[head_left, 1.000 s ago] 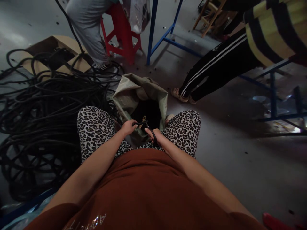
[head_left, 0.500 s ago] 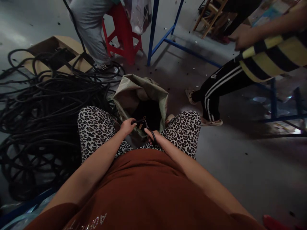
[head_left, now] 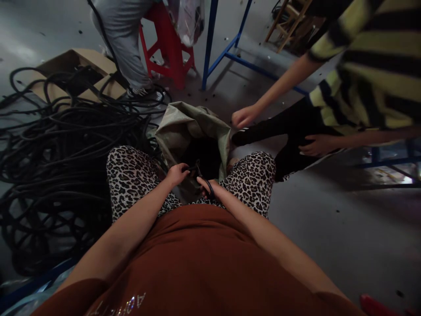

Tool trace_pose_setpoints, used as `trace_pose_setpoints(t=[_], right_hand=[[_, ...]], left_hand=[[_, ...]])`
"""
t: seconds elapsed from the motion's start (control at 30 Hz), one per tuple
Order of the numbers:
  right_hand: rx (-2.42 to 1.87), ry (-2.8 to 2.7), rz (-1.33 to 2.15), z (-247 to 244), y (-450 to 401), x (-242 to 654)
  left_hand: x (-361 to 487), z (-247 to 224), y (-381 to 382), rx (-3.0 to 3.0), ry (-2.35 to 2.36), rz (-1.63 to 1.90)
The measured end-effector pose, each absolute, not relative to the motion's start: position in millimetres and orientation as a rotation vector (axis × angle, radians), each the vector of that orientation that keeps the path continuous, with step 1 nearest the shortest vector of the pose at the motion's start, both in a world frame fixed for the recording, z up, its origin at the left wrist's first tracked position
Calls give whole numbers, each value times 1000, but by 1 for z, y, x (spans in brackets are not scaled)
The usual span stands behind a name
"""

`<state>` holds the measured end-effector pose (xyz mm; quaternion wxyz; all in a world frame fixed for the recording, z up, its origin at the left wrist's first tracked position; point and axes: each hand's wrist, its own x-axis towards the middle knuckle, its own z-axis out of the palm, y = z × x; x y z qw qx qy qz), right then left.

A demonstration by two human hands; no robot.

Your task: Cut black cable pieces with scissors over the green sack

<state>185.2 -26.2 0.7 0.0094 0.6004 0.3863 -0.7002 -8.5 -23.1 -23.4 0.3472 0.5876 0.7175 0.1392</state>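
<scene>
Between my knees stands an open woven sack (head_left: pixel 225 138) with a dark inside. My left hand (head_left: pixel 177 174) is closed at the sack's near edge, pinching a short dark piece (head_left: pixel 190 168) that points right. Just to its right, my right hand (head_left: pixel 206 188) is wrapped round black-handled scissors (head_left: pixel 208 184), their blades pointing up toward the dark piece. The fingertips of both hands are small and partly in shadow.
A big tangle of black cords (head_left: pixel 72 145) lies at the left, by an open cardboard box (head_left: pixel 95 61). A red stool (head_left: pixel 169 48) and blue frame (head_left: pixel 210 48) stand ahead. A person in a striped shirt (head_left: pixel 371 74) leans in from the right, one hand near the sack.
The person in the striped shirt has bent down and brought a hand close to the sack's right side. My left hand has shifted slightly right; my right hand has hardly moved.
</scene>
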Motion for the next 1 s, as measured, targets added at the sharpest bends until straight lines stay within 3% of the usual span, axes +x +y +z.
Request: trace_pose_setpoints(t=[1.0], right_hand=[[1938,1479,-1911,-4,-23,185]], left_hand=[[-9,-21,-25,1578,1759,333]])
